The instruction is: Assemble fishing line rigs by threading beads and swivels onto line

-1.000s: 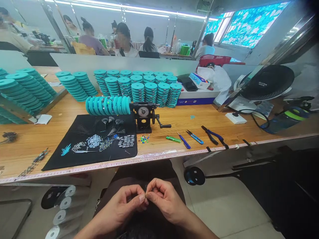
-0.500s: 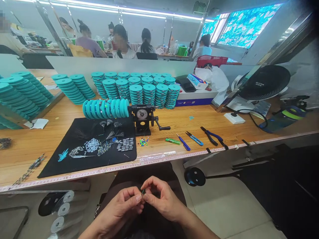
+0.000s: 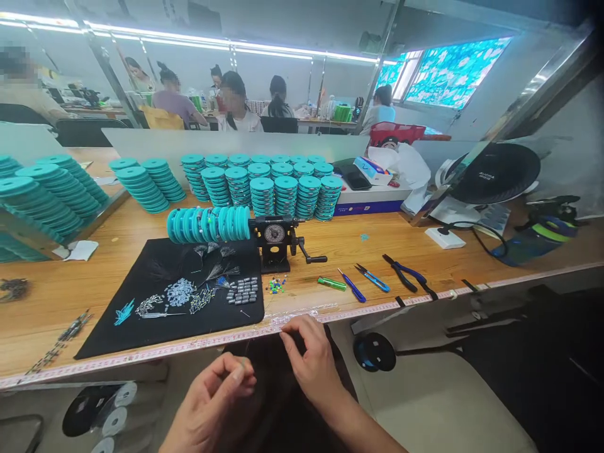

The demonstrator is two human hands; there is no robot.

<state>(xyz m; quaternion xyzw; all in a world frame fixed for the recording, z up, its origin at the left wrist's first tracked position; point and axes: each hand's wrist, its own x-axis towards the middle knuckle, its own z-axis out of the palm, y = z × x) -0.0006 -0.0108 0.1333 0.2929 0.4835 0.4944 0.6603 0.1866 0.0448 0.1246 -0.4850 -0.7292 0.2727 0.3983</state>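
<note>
Over my lap, below the table edge, my left hand is closed, thumb pressed against the forefinger. Whatever it pinches is too small to make out. Up and to the right, my right hand reaches the measuring tape along the table's front edge. Its thumb and forefinger tips meet in a pinch, and what they hold, if anything, cannot be seen. Nearest to it on the table are small coloured beads and a green tube. A black mat carries grey sinkers and pale blue small parts.
A hand-cranked winder bears a row of turquoise spools. More spools stand stacked behind. Right of the beads lie a blue pen-like tool, thread snips and pliers. Several people sit beyond the partition.
My hands were together over my lap with a thin dark strand between the fingertips. Now they are apart: the right has moved up to the table edge, the left slightly left.
</note>
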